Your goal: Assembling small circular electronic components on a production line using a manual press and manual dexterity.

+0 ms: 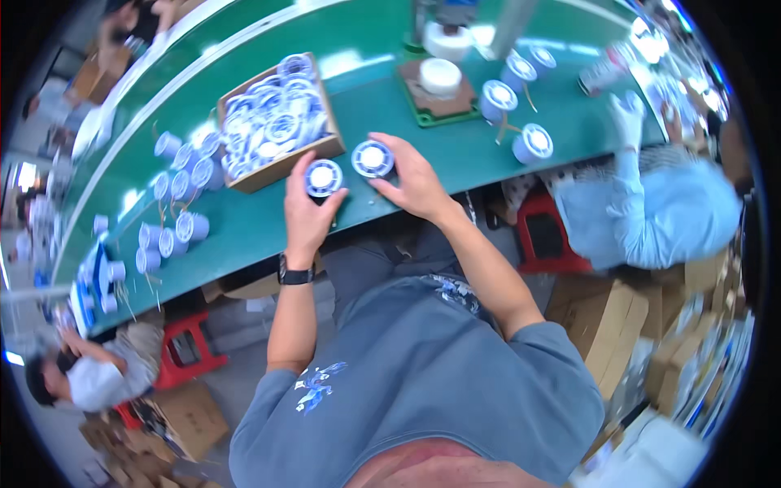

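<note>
My left hand [306, 218] is closed around a short cylindrical part [324, 178] with a slotted, blue-and-white round face turned up. Close beside it, my right hand [416, 180] grips a second cylindrical part [373, 159] of the same look. Both are held apart from each other over the near edge of the green workbench [358, 213]. Just beyond my left hand stands an open cardboard box [329, 148], piled with blue-and-white slotted round pieces [281, 114].
Several cylinders with loose wires [192, 227] stand to the left. A press fixture with a white round block [440, 78] stands at the back, with more cylinders [533, 143] to its right. Co-workers sit at both sides, one in a light blue top [651, 211] on a red stool [543, 236].
</note>
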{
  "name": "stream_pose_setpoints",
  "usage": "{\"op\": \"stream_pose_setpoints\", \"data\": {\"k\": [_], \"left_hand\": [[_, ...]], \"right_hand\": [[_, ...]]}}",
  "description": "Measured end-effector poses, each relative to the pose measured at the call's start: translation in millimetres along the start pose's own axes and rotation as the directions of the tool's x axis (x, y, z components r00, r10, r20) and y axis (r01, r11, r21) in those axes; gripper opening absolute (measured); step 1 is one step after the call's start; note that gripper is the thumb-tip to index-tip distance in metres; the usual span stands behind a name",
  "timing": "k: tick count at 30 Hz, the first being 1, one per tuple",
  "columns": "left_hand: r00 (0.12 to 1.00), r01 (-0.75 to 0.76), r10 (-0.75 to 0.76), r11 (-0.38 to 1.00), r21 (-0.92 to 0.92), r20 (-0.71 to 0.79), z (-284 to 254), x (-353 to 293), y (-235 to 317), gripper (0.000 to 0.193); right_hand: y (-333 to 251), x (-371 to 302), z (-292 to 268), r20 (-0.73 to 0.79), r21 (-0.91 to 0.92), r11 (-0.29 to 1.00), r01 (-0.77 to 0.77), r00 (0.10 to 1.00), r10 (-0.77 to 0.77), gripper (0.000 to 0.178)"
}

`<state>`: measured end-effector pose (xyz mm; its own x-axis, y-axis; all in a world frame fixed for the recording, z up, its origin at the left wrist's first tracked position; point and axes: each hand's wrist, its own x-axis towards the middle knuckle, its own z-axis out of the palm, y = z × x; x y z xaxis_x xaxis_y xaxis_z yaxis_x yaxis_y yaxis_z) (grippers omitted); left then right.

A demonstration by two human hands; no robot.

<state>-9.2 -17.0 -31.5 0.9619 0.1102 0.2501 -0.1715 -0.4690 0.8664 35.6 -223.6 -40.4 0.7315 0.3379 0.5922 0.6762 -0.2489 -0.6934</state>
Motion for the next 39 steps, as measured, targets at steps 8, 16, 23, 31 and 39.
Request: {"op": "stream_pose_setpoints", "data": {"k": [8, 16, 23, 31, 39], "left_hand": [[0.980, -0.195, 0.199, 0.975, 0.106, -0.027, 3, -6, 6, 0.068], [0.881, -0.107, 0.288, 0.894, 0.435, -0.376, -150, 89, -19, 0.031], [0.948, 0.316, -0.156, 0.521, 0.793, -0.276, -259, 243, -143, 0.050], [0.971, 0.207, -0.040, 0.638, 0.742, -0.237, -206, 259, -115, 0.044], [0.916, -0.363, 0.385, 0.683, 0.634, 0.111, -197, 42, 28, 0.043]], "right_hand": [[-10, -5, -12, 0.105, -0.075, 0.993, -0.088, 0.990, 0.096, 0.066], [-21, 86, -4, 0.134, -0.139, 0.988, 0.074, 0.989, -0.055, 0.040], [-9, 145, 71, 0.554, -0.382, 0.831, 0.404, 0.820, -0.144, 0.028], [-8, 154, 68, 0.610, -0.422, 0.833, 0.358, 0.792, -0.031, 0.026], [-19, 172, 52, 0.397, -0.087, 0.993, 0.082, 0.917, -0.041, 0.026]]}}
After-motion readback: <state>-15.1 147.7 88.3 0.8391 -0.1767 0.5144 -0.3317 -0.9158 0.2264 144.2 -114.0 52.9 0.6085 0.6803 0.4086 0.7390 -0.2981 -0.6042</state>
